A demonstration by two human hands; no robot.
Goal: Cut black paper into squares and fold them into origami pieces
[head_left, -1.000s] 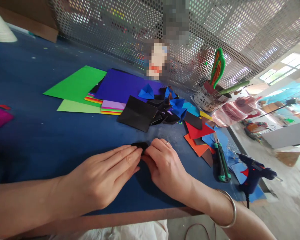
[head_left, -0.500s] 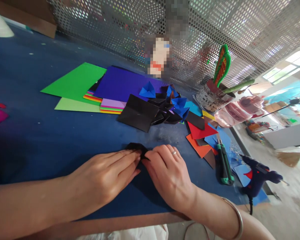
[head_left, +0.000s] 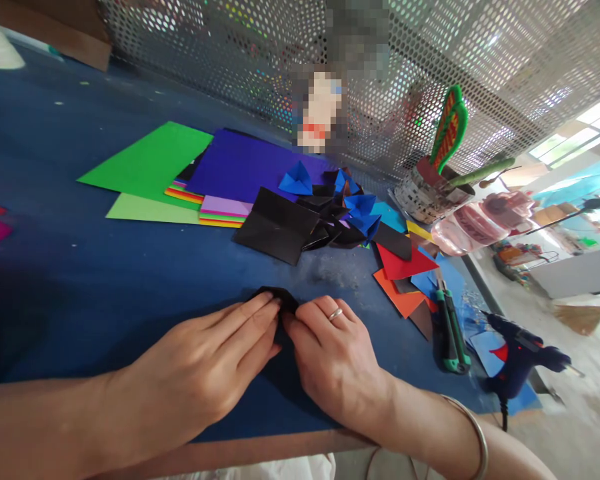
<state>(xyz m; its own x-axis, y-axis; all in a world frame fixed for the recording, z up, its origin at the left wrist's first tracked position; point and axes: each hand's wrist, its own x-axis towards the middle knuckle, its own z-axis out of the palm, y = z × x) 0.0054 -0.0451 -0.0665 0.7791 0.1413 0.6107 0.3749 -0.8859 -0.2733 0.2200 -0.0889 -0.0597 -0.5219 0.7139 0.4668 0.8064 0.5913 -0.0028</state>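
A small folded black paper piece (head_left: 279,298) lies on the blue table (head_left: 80,267) near its front edge. My left hand (head_left: 205,373) lies over it from the left, fingers together and pressed flat on the paper. My right hand (head_left: 333,353), wearing a ring and a bangle, meets it from the right with fingertips pinching the same piece. Most of the paper is hidden under both hands.
Behind lie green sheets (head_left: 153,160), a purple sheet (head_left: 245,167), a black folded sheet (head_left: 275,227), blue folded shapes (head_left: 357,207) and red scraps (head_left: 403,267). A green utility knife (head_left: 450,327) and blue glue gun (head_left: 520,350) lie right. A perforated metal screen (head_left: 480,60) backs the table.
Both hands stayed on the black paper. The fingers shifted slightly, and more of the paper's folded tip shows above the left fingertips than a second ago.
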